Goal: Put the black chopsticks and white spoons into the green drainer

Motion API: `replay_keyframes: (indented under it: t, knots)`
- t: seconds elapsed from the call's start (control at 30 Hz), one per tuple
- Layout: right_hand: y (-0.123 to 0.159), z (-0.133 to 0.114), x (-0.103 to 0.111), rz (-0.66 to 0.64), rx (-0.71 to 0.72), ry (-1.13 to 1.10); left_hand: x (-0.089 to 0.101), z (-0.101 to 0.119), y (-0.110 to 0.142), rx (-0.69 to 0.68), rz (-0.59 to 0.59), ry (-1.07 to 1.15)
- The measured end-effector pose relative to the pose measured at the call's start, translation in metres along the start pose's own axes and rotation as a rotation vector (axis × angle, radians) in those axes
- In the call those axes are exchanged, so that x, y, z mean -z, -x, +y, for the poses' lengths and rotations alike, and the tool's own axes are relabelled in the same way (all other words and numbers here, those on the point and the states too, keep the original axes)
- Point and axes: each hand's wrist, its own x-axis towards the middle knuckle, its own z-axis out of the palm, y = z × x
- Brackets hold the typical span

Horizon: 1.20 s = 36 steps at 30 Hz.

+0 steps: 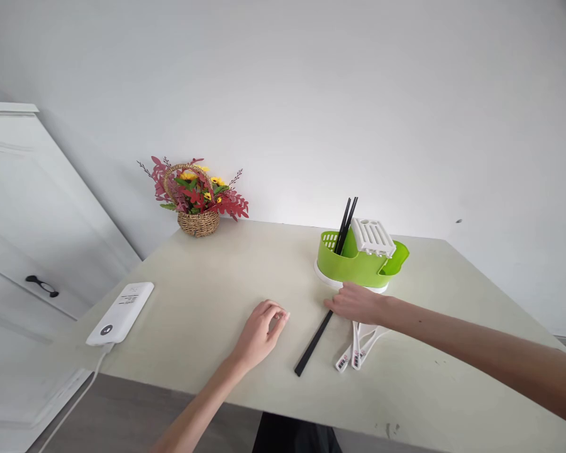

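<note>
My right hand (353, 303) has its fingers closed around the far end of black chopsticks (314, 345), which slant across the tabletop toward me. I cannot tell how many chopsticks are in this grip. Just beyond that hand stands a green utensil holder (342, 269) with a white slotted rack on top. More black chopsticks (345, 228) stand upright in its left compartment. Several white spoons (356, 352) lie in a pile below my right wrist, their bowls partly covered by it. My left hand (258, 332) rests on the table, loosely curled, thumb apart, holding nothing.
A wicker basket of artificial flowers (198, 223) stands at the back left of the pale table (207, 270). Near the left edge lies a white power bank (121, 314) with a cable hanging down. A white cabinet (38, 220) is at the left, and a wall lies behind.
</note>
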Motion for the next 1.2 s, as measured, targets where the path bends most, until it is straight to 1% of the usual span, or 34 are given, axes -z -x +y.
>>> replay_keyframes:
  t: [0.17, 0.23, 0.33, 0.47, 0.6, 0.67, 0.73, 0.8, 0.87, 0.93, 1.07, 1.2]
  knots:
    - [-0.011, 0.005, 0.0, 0.036, 0.019, -0.002, 0.001, 0.001, 0.0, 0.006, -0.007, 0.001]
    - [-0.016, 0.009, 0.004, 0.051, 0.039, -0.013, 0.002, 0.002, 0.0, 0.006, -0.006, 0.009]
    - [-0.023, 0.016, 0.017, 0.09, 0.082, -0.031, 0.003, 0.006, -0.001, 0.0, -0.022, 0.025]
    - [-0.03, 0.027, 0.044, 0.128, 0.1, -0.068, 0.006, 0.011, 0.0, 0.023, -0.086, 0.038]
    - [-0.029, 0.036, 0.079, 0.13, 0.071, -0.13, 0.006, 0.008, 0.002, 0.029, -0.158, 0.063]
    - [-0.023, 0.041, 0.099, 0.127, 0.046, -0.165, 0.005, 0.005, 0.002, 0.04, -0.156, 0.115]
    - [-0.015, 0.044, 0.12, 0.13, 0.011, -0.198, 0.005, 0.003, 0.002, 0.069, -0.127, 0.169]
    - [-0.006, 0.046, 0.139, 0.153, -0.038, -0.306, 0.005, 0.002, 0.002, 0.09, -0.084, 0.213]
    - [0.002, 0.045, 0.156, 0.192, -0.087, -0.519, 0.007, 0.003, 0.001, 0.086, -0.041, 0.246]
    - [0.007, 0.039, 0.168, 0.239, -0.126, -0.731, 0.008, 0.004, 0.001, 0.066, -0.011, 0.26]
    - [0.011, 0.023, 0.177, 0.328, -0.175, -0.949, 0.01, 0.005, 0.002, 0.03, 0.001, 0.254]
    - [0.011, 0.009, 0.178, 0.364, -0.203, -1.049, 0.008, 0.001, 0.004, 0.009, -0.02, 0.227]
